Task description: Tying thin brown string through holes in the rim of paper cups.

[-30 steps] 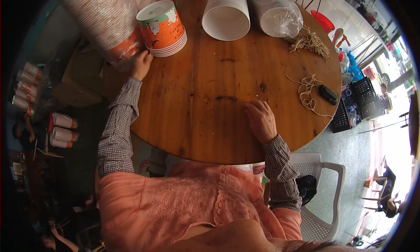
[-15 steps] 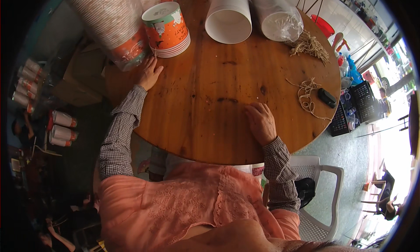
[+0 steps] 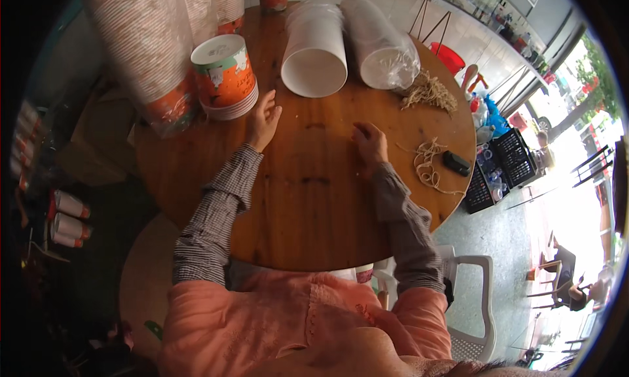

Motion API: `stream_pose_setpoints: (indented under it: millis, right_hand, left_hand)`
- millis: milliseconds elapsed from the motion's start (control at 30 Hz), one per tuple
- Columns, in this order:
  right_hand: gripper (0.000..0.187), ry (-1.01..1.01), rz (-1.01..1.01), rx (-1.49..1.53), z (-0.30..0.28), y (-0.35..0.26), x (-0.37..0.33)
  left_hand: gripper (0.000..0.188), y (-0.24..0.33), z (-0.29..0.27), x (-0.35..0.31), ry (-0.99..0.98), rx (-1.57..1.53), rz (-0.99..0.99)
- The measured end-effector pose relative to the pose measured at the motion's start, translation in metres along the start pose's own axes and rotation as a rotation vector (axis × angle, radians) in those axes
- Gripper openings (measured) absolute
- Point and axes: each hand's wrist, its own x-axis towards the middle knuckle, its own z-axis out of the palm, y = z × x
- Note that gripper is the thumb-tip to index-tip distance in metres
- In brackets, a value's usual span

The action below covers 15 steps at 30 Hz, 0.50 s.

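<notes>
My left hand [image 3: 265,123] is over the wooden table, just right of a short stack of orange paper buckets [image 3: 226,82] standing upside down. Its fingers stretch forward, and nothing is in them. My right hand [image 3: 371,142] hovers or rests farther right, fingers loosely bent, with no object showing in it; whether it touches the table I cannot tell. Ahead of and between the hands lies a nested stack of white paper buckets [image 3: 314,72], its open mouth facing me. Beside that lies another white stack in a clear plastic sleeve [image 3: 383,53].
Tall bagged stacks of paper buckets [image 3: 141,56] stand at the left of the round table [image 3: 308,213]. A bundle of twine [image 3: 429,92], loose string [image 3: 427,164] and a small black object [image 3: 456,163] lie at the right. A white chair [image 3: 485,292] and black crates [image 3: 504,167] stand beyond the edge.
My left hand has moved right, from the orange stack's left side to its right. My right hand has gone forward toward the white stacks. The whole view has shifted.
</notes>
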Motion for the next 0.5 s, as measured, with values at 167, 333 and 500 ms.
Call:
stream_pose_setpoints:
  millis: [167,333,500]
  right_hand:
    - [0.030,0.321,-0.112,0.078,0.048,0.005,0.069]
    - [0.023,0.436,-0.148,0.192,0.067,-0.010,0.112]
    - [0.021,0.433,-0.084,0.104,0.063,-0.012,0.119]
  left_hand:
    - [0.047,-0.038,0.030,0.028,0.117,-0.061,-0.110]
    - [0.036,-0.053,0.039,0.062,0.175,-0.026,-0.041]
    - [0.023,-0.055,0.044,0.079,0.219,0.122,-0.049]
